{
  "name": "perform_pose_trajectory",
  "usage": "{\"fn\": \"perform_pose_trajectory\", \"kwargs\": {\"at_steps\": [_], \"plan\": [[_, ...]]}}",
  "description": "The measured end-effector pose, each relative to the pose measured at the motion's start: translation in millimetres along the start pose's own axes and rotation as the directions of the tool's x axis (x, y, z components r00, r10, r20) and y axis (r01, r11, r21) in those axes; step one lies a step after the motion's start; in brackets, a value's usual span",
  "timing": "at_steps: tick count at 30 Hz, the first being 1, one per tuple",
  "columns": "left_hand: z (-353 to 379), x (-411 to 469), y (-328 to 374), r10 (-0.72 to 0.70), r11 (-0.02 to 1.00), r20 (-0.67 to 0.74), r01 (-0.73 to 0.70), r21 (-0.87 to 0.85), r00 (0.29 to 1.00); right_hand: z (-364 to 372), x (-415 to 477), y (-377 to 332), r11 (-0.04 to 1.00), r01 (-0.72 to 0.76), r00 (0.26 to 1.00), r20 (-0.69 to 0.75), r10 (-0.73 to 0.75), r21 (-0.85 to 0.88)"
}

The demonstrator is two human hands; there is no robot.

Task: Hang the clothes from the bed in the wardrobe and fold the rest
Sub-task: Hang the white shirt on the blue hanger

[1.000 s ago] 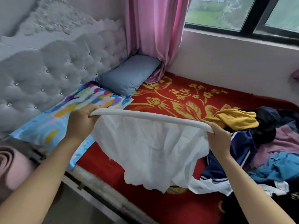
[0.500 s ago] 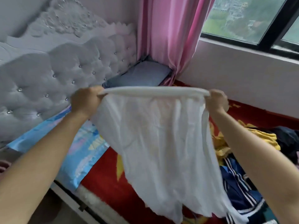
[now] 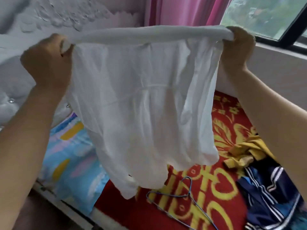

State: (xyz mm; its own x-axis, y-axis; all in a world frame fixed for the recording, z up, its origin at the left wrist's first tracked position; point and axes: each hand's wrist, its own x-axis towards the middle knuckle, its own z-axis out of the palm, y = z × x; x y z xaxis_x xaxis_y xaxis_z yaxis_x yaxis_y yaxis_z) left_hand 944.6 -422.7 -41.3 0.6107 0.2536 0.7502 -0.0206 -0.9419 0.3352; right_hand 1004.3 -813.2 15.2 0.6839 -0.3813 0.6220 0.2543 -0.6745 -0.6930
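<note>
Held up over the bed point(image 3: 132, 216), a thin white garment point(image 3: 141, 105) hangs limp from its thick top band, gripped at ten o'clock by the left hand point(image 3: 48, 63) and two o'clock by the right hand point(image 3: 237, 47); it looks light, soft, safest held by that band.

I can see that the left hand point(image 3: 48, 63) is bare, and so is the right hand point(image 3: 239, 47). The left arm point(image 3: 29, 138) and the right arm point(image 3: 274, 122) are bare too, from the wrist to the edge of my view. They look smooth and round, and wider near the camera
</note>
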Motion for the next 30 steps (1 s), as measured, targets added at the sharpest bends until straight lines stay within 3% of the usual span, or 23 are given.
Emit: {"fn": "perform_pose_trajectory", "kwargs": {"at_steps": [6, 9, 11, 13, 15, 17, 19, 21, 25, 30], "plan": [[4.7, -40.5, 13.3, 0.173, 0.982, 0.071, -0.178, 0.063, 0.982, 3.5, -25.0, 49.8, 0.997, -0.069, 0.997, 0.021, 0.068, 0.034], [13.8, -91.8, 27.2, 0.23, 0.97, 0.097, -0.236, 0.058, 0.968, 4.3, -64.7, 100.1, 0.989, -0.138, 0.984, 0.101, 0.144, -0.061], [24.8, -134.6, 34.0, 0.239, 0.968, 0.174, -0.249, 0.038, 0.955, 4.5, -101.5, 142.4, 0.956, -0.246, 0.94, 0.202, 0.276, -0.161], [38.0, -179.8, 35.1, 0.196, 0.977, 0.333, -0.213, 0.014, 0.922, 3.3, -143.4, 184.1, 0.896, -0.328, 0.844, 0.333, 0.42, -0.299], [49.6, -221.3, 32.8, 0.101, 0.988, 0.51, -0.148, 0.053, 0.854, 0.8, -183.5, 220.9, 0.833, -0.345, 0.707, 0.464, 0.534, -0.432], [60.9, -258.9, 28.1, -0.079, 0.978, 0.71, -0.085, 0.193, 0.7, -1.9, -217.7, 251.1, 0.803, -0.303, 0.552, 0.592, 0.587, -0.514], [70.6, -291.0, 20.1, -0.203, 0.95, 0.791, -0.08, 0.303, 0.578, -2.5, -247.4, 279.7, 0.79, -0.23, 0.428, 0.67, 0.606, -0.568], [71.7, -312.6, 13.5, -0.271, 0.945, 0.817, -0.021, 0.326, 0.509, -1.1, -269.1, 299.8, 0.786, -0.173, 0.345, 0.711, 0.613, -0.593], [69.6, -338.6, 9.0, -0.385, 0.914, 0.845, 0.029, 0.404, 0.371, 6.8, -291.0, 324.1, 0.783, -0.107, 0.265, 0.742, 0.616, -0.612], [81.1, -346.7, 12.4, -0.538, 0.842, 0.806, 0.13, 0.523, 0.246, 25.8, -292.9, 345.3, 0.813, -0.199, 0.301, 0.756, 0.582, -0.547]]}}
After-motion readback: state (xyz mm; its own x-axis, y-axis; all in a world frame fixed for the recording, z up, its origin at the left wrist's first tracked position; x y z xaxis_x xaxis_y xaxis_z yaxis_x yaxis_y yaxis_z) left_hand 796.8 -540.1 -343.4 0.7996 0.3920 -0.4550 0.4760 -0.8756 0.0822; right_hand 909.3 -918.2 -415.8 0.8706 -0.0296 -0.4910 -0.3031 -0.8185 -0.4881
